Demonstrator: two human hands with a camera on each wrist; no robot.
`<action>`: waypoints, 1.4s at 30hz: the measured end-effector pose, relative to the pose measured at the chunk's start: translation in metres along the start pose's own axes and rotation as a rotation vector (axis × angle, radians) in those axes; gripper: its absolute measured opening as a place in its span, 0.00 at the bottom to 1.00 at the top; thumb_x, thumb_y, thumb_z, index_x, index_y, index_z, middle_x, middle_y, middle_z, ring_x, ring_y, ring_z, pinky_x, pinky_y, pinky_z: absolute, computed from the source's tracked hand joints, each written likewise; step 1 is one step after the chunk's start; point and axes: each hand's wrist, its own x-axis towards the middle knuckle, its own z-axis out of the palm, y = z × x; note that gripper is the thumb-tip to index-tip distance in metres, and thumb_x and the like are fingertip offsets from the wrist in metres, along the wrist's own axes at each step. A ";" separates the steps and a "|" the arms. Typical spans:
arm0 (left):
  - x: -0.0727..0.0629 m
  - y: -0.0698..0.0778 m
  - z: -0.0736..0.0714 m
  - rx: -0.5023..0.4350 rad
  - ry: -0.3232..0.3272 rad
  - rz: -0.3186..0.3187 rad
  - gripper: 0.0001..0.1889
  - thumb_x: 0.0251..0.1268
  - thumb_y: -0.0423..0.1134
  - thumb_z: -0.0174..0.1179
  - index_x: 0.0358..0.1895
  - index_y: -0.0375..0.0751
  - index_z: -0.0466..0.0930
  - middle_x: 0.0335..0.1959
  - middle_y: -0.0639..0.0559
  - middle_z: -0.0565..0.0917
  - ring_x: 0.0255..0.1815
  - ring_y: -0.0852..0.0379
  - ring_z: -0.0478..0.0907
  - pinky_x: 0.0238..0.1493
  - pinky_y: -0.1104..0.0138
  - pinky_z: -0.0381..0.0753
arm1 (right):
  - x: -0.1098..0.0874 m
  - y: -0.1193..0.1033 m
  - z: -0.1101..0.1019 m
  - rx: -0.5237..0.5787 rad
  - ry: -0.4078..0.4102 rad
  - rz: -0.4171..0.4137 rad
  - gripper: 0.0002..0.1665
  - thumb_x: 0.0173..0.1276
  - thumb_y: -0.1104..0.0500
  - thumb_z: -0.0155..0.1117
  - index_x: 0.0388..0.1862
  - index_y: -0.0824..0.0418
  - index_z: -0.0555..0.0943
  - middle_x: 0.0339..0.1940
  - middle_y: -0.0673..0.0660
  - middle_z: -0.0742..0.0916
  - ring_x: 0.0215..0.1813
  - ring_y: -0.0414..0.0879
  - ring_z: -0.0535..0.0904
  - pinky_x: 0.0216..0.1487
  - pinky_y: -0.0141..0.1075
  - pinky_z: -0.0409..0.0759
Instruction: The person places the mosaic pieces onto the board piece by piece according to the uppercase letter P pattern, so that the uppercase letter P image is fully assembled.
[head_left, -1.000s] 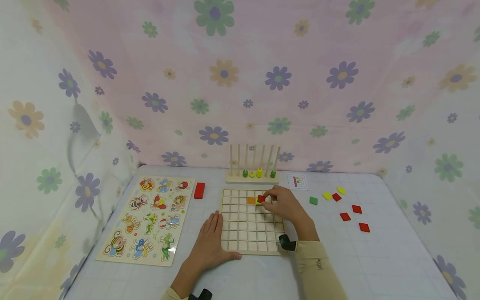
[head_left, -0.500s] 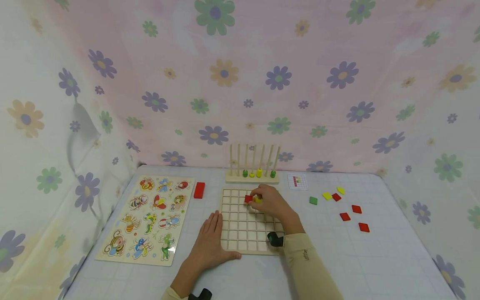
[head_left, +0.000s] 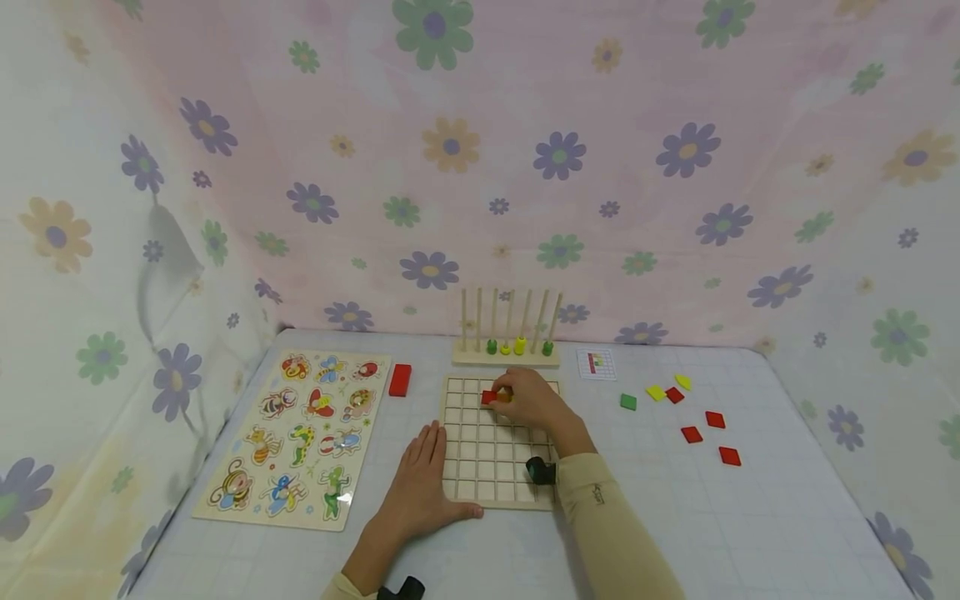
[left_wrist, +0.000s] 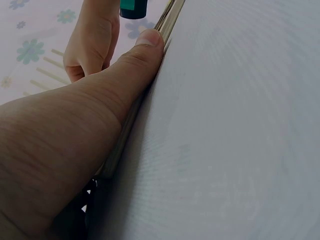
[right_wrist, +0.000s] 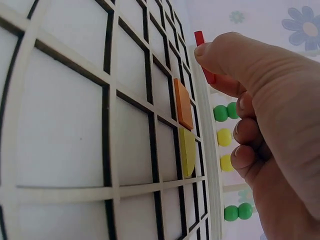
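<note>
Right wrist view: my right hand [right_wrist: 280, 107] pinched 1 red tile [right_wrist: 208, 75]; squaring it to the grid [head_left: 486, 454] seemed wise.

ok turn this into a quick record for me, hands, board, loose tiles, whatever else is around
right hand: pinches a red tile over the grid, near its far edge
left hand: rests with fingers at the board's left edge, thumb at its near edge
grid board: holds an orange tile and a yellow tile side by side
loose tiles, right: one green, two yellow, four red
behind: peg stand with green and yellow beads; pattern card
left: red block, bug puzzle
</note>
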 end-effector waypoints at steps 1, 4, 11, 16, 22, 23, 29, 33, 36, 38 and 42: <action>0.000 0.000 0.000 0.000 -0.001 0.000 0.74 0.39 0.81 0.68 0.82 0.33 0.47 0.85 0.38 0.49 0.86 0.39 0.44 0.83 0.46 0.51 | 0.001 0.000 0.001 -0.006 -0.001 0.001 0.11 0.67 0.52 0.73 0.43 0.58 0.88 0.32 0.49 0.81 0.33 0.42 0.71 0.37 0.36 0.73; 0.000 0.000 0.000 0.003 0.001 0.002 0.74 0.39 0.81 0.67 0.82 0.33 0.47 0.85 0.38 0.49 0.86 0.39 0.44 0.83 0.46 0.51 | 0.004 0.001 0.002 -0.001 -0.012 0.015 0.12 0.67 0.52 0.73 0.43 0.57 0.88 0.34 0.49 0.82 0.33 0.41 0.72 0.38 0.36 0.75; 0.001 -0.001 0.001 0.003 0.009 0.000 0.74 0.38 0.81 0.68 0.82 0.33 0.48 0.84 0.38 0.49 0.86 0.39 0.45 0.83 0.46 0.52 | 0.008 0.000 0.003 0.026 -0.053 0.054 0.11 0.68 0.53 0.72 0.45 0.57 0.88 0.34 0.50 0.80 0.34 0.42 0.72 0.38 0.36 0.74; 0.000 -0.001 0.002 -0.001 0.007 -0.002 0.74 0.38 0.81 0.68 0.82 0.33 0.47 0.85 0.38 0.49 0.86 0.39 0.44 0.83 0.46 0.51 | 0.008 -0.003 0.004 0.021 -0.072 0.061 0.11 0.68 0.54 0.71 0.45 0.58 0.88 0.33 0.50 0.79 0.34 0.44 0.71 0.38 0.37 0.73; 0.000 0.000 0.001 0.005 0.006 0.003 0.74 0.38 0.81 0.67 0.82 0.33 0.47 0.84 0.37 0.49 0.86 0.39 0.44 0.84 0.46 0.51 | 0.009 -0.004 0.004 -0.017 -0.087 0.072 0.11 0.68 0.54 0.72 0.45 0.57 0.88 0.34 0.50 0.80 0.35 0.43 0.73 0.40 0.38 0.76; 0.000 0.000 0.001 0.003 0.006 0.002 0.74 0.38 0.81 0.68 0.82 0.33 0.47 0.84 0.37 0.49 0.86 0.39 0.44 0.84 0.46 0.51 | 0.010 -0.004 0.004 -0.022 -0.090 0.072 0.11 0.68 0.54 0.72 0.45 0.57 0.88 0.34 0.50 0.80 0.35 0.43 0.73 0.40 0.38 0.76; 0.000 0.001 0.000 -0.009 0.006 0.003 0.74 0.39 0.81 0.68 0.82 0.33 0.47 0.85 0.38 0.49 0.86 0.39 0.44 0.83 0.45 0.51 | 0.011 -0.003 0.004 -0.030 -0.102 0.083 0.11 0.68 0.54 0.72 0.46 0.57 0.88 0.35 0.50 0.81 0.35 0.42 0.74 0.41 0.38 0.78; 0.000 0.000 0.001 -0.011 0.002 0.002 0.74 0.39 0.81 0.68 0.82 0.33 0.47 0.85 0.38 0.49 0.86 0.39 0.44 0.83 0.45 0.51 | 0.011 -0.005 0.002 -0.022 -0.103 0.092 0.10 0.67 0.55 0.72 0.45 0.57 0.89 0.35 0.49 0.81 0.35 0.42 0.74 0.41 0.37 0.78; 0.000 0.000 0.001 -0.009 -0.001 0.000 0.74 0.39 0.81 0.68 0.82 0.33 0.47 0.85 0.38 0.48 0.86 0.39 0.44 0.83 0.45 0.51 | 0.012 -0.007 0.001 -0.003 -0.101 0.099 0.09 0.67 0.56 0.72 0.44 0.57 0.89 0.35 0.49 0.82 0.35 0.42 0.75 0.41 0.38 0.79; 0.000 0.000 0.001 0.000 0.000 -0.001 0.74 0.39 0.81 0.67 0.82 0.34 0.47 0.85 0.38 0.48 0.86 0.39 0.44 0.83 0.45 0.51 | 0.013 -0.009 0.000 0.000 -0.098 0.101 0.09 0.67 0.56 0.73 0.44 0.57 0.90 0.34 0.50 0.82 0.35 0.42 0.76 0.42 0.39 0.80; 0.000 0.000 0.000 0.008 -0.001 -0.002 0.74 0.39 0.81 0.67 0.82 0.34 0.47 0.85 0.38 0.48 0.86 0.39 0.44 0.84 0.46 0.51 | 0.013 -0.010 0.000 -0.008 -0.097 0.111 0.11 0.67 0.55 0.73 0.46 0.58 0.90 0.35 0.51 0.83 0.37 0.43 0.78 0.44 0.40 0.82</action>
